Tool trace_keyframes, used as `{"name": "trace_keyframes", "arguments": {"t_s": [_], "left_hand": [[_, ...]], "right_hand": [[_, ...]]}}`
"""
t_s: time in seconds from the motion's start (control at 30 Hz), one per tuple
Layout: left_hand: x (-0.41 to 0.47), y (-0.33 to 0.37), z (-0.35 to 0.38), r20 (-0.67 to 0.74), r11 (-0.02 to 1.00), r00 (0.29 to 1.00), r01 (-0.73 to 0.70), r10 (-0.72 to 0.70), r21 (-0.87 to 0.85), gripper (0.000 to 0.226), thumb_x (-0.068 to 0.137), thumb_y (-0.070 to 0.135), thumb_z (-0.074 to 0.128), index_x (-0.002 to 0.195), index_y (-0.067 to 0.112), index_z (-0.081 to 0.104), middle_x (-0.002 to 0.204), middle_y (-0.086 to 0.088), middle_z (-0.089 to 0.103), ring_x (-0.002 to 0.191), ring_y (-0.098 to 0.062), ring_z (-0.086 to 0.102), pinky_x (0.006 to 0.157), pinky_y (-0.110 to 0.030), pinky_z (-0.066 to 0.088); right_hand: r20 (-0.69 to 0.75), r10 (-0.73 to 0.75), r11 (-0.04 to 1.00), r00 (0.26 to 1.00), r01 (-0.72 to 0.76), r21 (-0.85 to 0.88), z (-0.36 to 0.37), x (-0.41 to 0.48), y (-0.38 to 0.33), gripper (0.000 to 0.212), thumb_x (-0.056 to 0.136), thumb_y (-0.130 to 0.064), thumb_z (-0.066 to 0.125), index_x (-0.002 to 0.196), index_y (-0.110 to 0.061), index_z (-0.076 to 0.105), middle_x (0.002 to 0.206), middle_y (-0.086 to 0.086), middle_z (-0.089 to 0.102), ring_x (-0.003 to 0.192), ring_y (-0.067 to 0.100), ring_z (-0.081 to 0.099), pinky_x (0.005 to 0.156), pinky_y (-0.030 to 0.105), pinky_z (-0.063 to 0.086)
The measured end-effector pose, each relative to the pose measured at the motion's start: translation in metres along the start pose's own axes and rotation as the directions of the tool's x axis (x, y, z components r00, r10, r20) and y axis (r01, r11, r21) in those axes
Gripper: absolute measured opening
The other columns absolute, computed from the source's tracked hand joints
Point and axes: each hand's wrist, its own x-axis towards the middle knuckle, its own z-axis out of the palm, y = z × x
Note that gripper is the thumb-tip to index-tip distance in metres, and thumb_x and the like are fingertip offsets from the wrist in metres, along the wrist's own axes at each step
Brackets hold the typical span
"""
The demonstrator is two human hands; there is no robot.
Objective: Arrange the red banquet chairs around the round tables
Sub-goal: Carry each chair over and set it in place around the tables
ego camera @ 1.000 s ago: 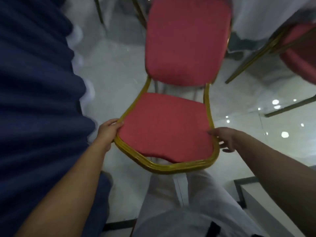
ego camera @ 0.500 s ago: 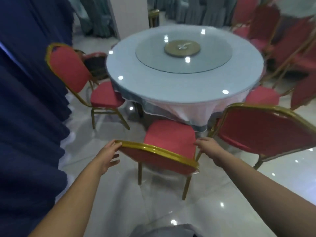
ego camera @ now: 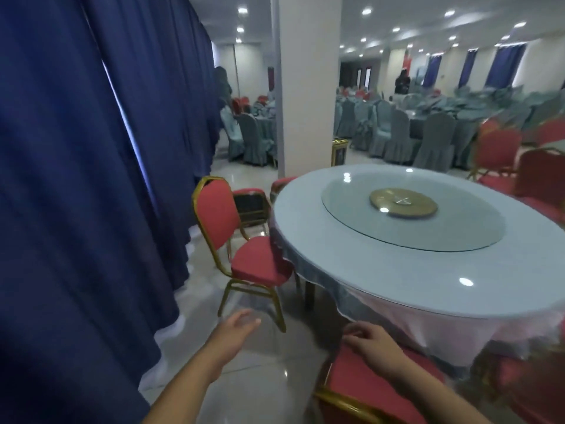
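Holds nothing in the left grip (ego camera: pixel 235 328), fingers loosely spread above the floor (ego camera: pixel 260 377). Reaches the right grip (ego camera: pixel 374 342) over the nearest red chair (ego camera: pixel 367 384), fingers lightly curled, clasping nothing; cannot tell whether touching the fabric. Finds that chair at the near rim of the round surface (ego camera: pixel 382 270). Sees a second red chair (ego camera: pixel 244 243) at the left side, seat toward the surface, beside the blue curtain (ego camera: pixel 76 179).

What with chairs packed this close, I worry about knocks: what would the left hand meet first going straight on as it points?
Probably the gold front leg of the red chair ahead: the open left hand points up and right toward it. Depth is unclear, so it could pass short.
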Motion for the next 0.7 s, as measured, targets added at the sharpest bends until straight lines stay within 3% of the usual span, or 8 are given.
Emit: {"name": "trace_keyframes", "arguments": {"t_s": [0.1,0.17,0.23,0.33,0.4,0.5,0.57,0.7], "left_hand": [[0.017,0.02,-0.052,-0.046,0.995,0.994,-0.1,0.1,0.016,0.045,0.091,0.041,0.065,0.133,0.031,0.052,0.128,0.004,0.053,0.115,-0.016,0.055,0.096,-0.034,0.048],[0.027,0.029,-0.081,-0.04,0.992,0.991,-0.127,0.127,0.021,0.034,0.091,0.041,0.064,0.123,0.035,0.054,0.125,0.006,0.054,0.108,-0.011,0.056,0.086,-0.028,0.047],[0.041,0.033,-0.109,-0.015,0.987,0.988,-0.155,0.156,0.044,0.029,0.091,0.041,0.064,0.118,0.039,0.053,0.125,0.008,0.055,0.101,-0.005,0.055,0.075,-0.022,0.044],[0.075,0.034,-0.147,-0.025,0.988,0.989,-0.145,0.147,0.048,0.041,0.09,0.043,0.064,0.129,0.037,0.053,0.129,0.007,0.052,0.111,-0.011,0.054,0.077,-0.022,0.041],[0.102,0.032,-0.168,-0.018,0.99,0.99,-0.138,0.138,0.038,0.038,0.089,0.043,0.064,0.125,0.04,0.053,0.129,0.007,0.051,0.113,-0.011,0.053,0.074,-0.019,0.041],[0.151,0.03,-0.195,-0.001,0.993,0.994,-0.11,0.11,0.038,0.023,0.09,0.042,0.065,0.11,0.045,0.055,0.121,0.01,0.053,0.1,-0.001,0.054,0.066,-0.012,0.04],[0.191,0.031,-0.213,-0.001,0.994,0.995,-0.101,0.101,0.039,0.022,0.09,0.041,0.065,0.11,0.044,0.056,0.116,0.014,0.052,0.095,0.004,0.053,0.063,-0.011,0.042],[0.264,0.042,-0.254,-0.059,0.999,0.998,-0.028,0.03,0.037,0.037,0.091,0.039,0.064,0.126,0.035,0.055,0.128,0.006,0.053,0.114,-0.013,0.054,0.09,-0.029,0.048]], "right_hand": [[0.015,-0.036,0.999,0.999,0.035,0.024,0.047,0.029,-0.059,0.009,0.091,-0.021,0.068,0.1,-0.02,0.07,0.099,0.002,0.07,0.092,0.019,0.066,0.077,0.029,0.052],[0.011,-0.059,0.998,0.998,0.059,0.034,0.077,0.049,-0.09,0.01,0.09,-0.02,0.07,0.099,-0.018,0.071,0.097,0.003,0.071,0.09,0.02,0.066,0.081,0.033,0.053],[0.026,-0.088,0.995,0.996,0.087,0.037,0.103,0.071,-0.113,0.011,0.088,-0.017,0.071,0.099,-0.016,0.07,0.096,0.005,0.071,0.088,0.019,0.065,0.079,0.029,0.051],[0.042,-0.095,0.995,0.995,0.094,0.012,0.133,0.11,-0.137,0.01,0.087,-0.016,0.072,0.097,-0.014,0.071,0.097,0.007,0.072,0.086,0.017,0.064,0.078,0.026,0.048],[0.052,-0.078,0.997,0.996,0.078,0.005,0.146,0.14,-0.147,0.006,0.087,-0.016,0.072,0.092,-0.019,0.07,0.095,0.007,0.072,0.084,0.016,0.064,0.077,0.026,0.048],[0.055,-0.08,0.996,0.995,0.081,-0.021,0.163,0.199,-0.161,0.008,0.087,-0.017,0.073,0.09,-0.023,0.07,0.093,0.002,0.072,0.083,0.012,0.065,0.074,0.022,0.047],[0.071,-0.088,0.996,0.994,0.089,-0.012,0.174,0.248,-0.17,0.007,0.087,-0.016,0.072,0.093,-0.02,0.07,0.094,0.002,0.071,0.084,0.014,0.066,0.076,0.023,0.048],[0.091,-0.074,0.996,0.993,0.069,0.059,0.202,0.342,-0.19,0.009,0.087,-0.016,0.072,0.092,-0.023,0.07,0.095,0.003,0.07,0.081,0.013,0.066,0.076,0.026,0.049]]}}
